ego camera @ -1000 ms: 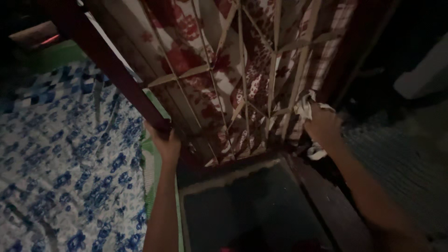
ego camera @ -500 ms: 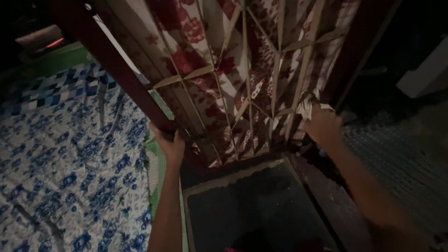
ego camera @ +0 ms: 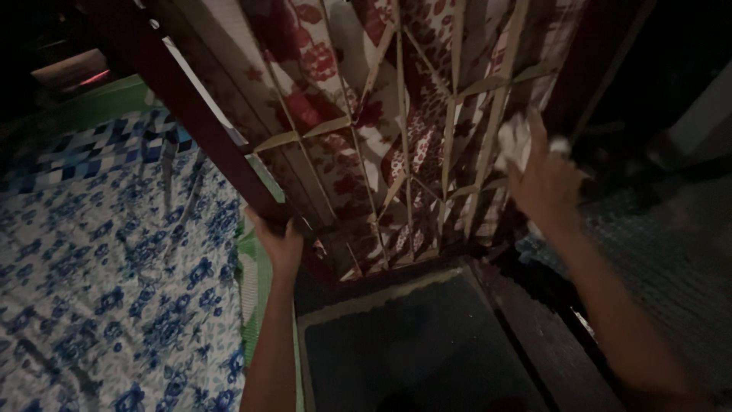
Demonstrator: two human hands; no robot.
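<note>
The left hand (ego camera: 280,246) is clamped around the dark wooden rail (ego camera: 191,114) of a raised bed frame (ego camera: 427,152), whose pale crossed straps and red-flowered mattress underside tilt up over the dark cavity (ego camera: 404,351) below. The right hand (ego camera: 543,177) grips a crumpled white cloth (ego camera: 515,140) against the straps near the frame's right side. A blue-flowered sheet (ego camera: 114,267) lies to the left. To do this well, I judge the left grip should stay firm and the wiping pressure light, so the frame does not rock
</note>
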